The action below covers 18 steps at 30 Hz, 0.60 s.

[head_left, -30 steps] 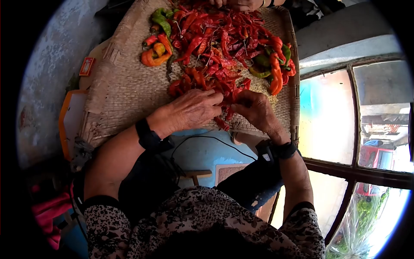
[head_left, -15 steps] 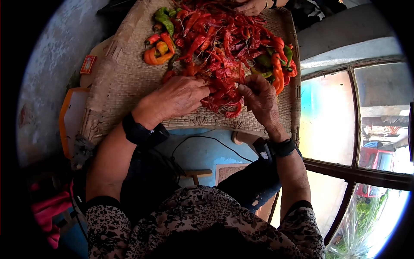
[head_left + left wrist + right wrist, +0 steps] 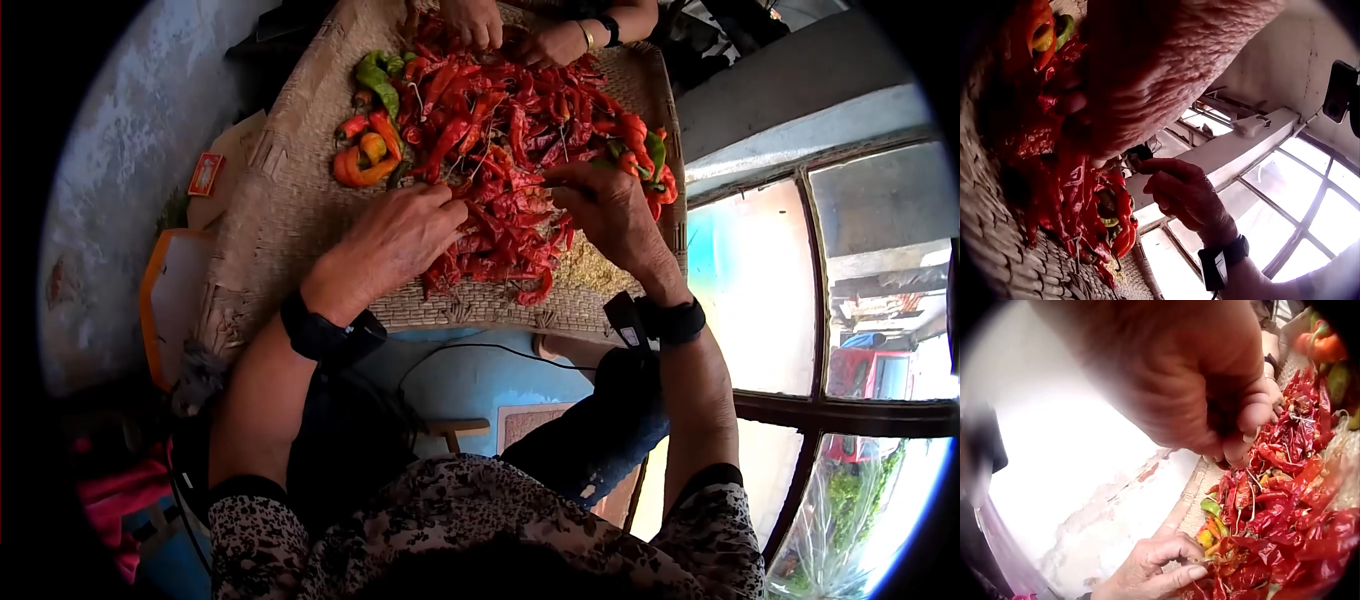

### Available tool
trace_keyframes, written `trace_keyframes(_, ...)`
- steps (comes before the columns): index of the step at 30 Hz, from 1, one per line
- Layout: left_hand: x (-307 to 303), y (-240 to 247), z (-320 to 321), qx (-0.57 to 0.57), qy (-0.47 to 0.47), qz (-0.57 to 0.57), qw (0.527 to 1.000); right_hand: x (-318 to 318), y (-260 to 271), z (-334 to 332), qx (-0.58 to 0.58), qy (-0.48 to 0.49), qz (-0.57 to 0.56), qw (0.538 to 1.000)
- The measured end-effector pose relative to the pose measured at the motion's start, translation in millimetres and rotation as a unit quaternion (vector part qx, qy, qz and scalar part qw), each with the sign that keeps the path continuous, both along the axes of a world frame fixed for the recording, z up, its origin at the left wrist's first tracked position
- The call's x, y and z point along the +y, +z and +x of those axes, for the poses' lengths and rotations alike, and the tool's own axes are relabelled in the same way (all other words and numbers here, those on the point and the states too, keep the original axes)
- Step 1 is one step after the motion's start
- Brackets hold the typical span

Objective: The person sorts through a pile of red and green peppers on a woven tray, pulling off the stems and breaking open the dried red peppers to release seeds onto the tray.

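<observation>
Dried red chilies (image 3: 490, 240) lie heaped on a woven tray (image 3: 280, 210). At the heap's near left edge, my left hand (image 3: 385, 245) has its fingers bent; in the right wrist view that hand (image 3: 1154, 565) pinches a dried red chili between thumb and forefinger. My right hand (image 3: 610, 215) is over the heap's right side, palm down. Close up, the right thumb and fingertips come together above the chilies; I cannot tell whether something is between them. In the left wrist view the right hand (image 3: 1179, 194) shows raised, forefinger forward.
Another person's hands (image 3: 555, 45) work at the heap's far end. Orange and green peppers (image 3: 365, 165) lie on the left, with more peppers (image 3: 650, 165) on the right. Pale seeds (image 3: 590, 268) are scattered near the right front. A window (image 3: 760, 290) stands right of the tray.
My right hand has moved forward over the heap, uncovering the pale seeds. My left hand has shifted left, away from the right one. The other person's hands have come further into view.
</observation>
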<state>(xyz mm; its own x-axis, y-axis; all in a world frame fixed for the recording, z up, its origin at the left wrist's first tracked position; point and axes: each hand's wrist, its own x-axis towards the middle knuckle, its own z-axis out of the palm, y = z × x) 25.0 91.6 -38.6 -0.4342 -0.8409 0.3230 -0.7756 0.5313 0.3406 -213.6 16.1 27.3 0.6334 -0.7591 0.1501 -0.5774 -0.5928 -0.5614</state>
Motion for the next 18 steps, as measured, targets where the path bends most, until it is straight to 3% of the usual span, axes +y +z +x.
trace_keyframes(2, -0.4, -2.2, 0.5, 0.008, 0.002, -0.016, 1.0, -21.6, 12.9, 4.9, -0.066, -0.052, 0.026, 0.996)
trace_keyframes(4, -1.1, -2.6, 1.1, 0.001, 0.005, -0.015, 1.0, -46.9, 11.1, 6.1, -0.132, -0.144, -0.15, 0.969)
trace_keyframes(5, -1.1, -3.5, 0.8, 0.0, 0.006, -0.017, 1.0, -52.1, 5.7, 6.6, -0.133, -0.143, -0.152, 0.969)
trace_keyframes(7, -1.1, -5.7, 2.2, -0.022, 0.013, -0.006, 1.0, -57.7, -9.0, 14.2, -0.004, -0.113, -0.378, 0.919)
trace_keyframes(8, -1.3, -6.3, 2.9, -0.023, 0.015, -0.006, 1.0, -48.9, -20.2, 15.8, 0.007, -0.049, -0.227, 0.973)
trace_keyframes(9, -1.2, -6.9, 3.1, -0.032, 0.014, 0.009, 0.999, -42.8, -35.8, 18.0, -0.01, 0.031, -0.123, 0.992)
trace_keyframes(12, 0.0, -7.7, 4.7, -0.046, 0.014, 0.02, 0.999, -21.1, -74.2, 31.4, 0.054, 0.088, -0.111, 0.988)
trace_keyframes(18, 1.1, -8.7, 5.7, -0.044, 0.014, 0.018, 0.999, -12.5, -73.6, 28.6, 0.07, 0.06, -0.129, 0.987)
